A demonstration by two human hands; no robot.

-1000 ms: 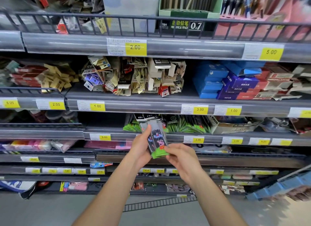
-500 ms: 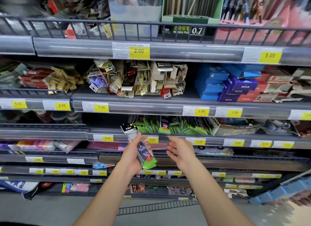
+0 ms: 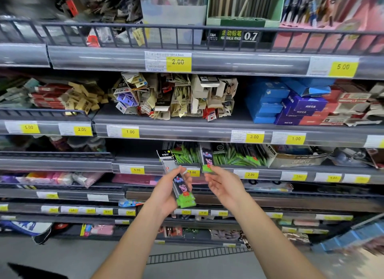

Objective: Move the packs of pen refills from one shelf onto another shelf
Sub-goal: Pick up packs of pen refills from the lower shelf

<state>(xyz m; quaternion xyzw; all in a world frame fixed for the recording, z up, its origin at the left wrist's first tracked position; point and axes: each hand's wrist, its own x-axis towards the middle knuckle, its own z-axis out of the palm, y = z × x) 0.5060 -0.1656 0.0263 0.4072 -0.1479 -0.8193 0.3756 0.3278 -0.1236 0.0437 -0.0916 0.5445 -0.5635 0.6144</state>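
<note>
My left hand (image 3: pixel 165 195) grips a pack of pen refills (image 3: pixel 180 186) upright in front of the shelves; the pack is dark with a cartoon pig and a green bottom end. Another such pack (image 3: pixel 207 158) stands upright at the front of the third shelf (image 3: pixel 270 171). The fingertips of my right hand (image 3: pixel 226 187) touch that pack's green lower end, with the fingers loosely extended. A row of several green refill packs (image 3: pixel 234 156) lies behind it on the same shelf.
A cardboard box (image 3: pixel 297 159) sits to the right of the refill packs. The shelf above holds paper packets (image 3: pixel 176 97) and blue boxes (image 3: pixel 266 102). A top shelf with a wire rail (image 3: pixel 187 34) carries pencil boxes. Lower shelves hold more stationery.
My hands have parted. The left hand keeps its pack, lowered and shifted left. The right hand has let go and reached up to a pack at the shelf's front.
</note>
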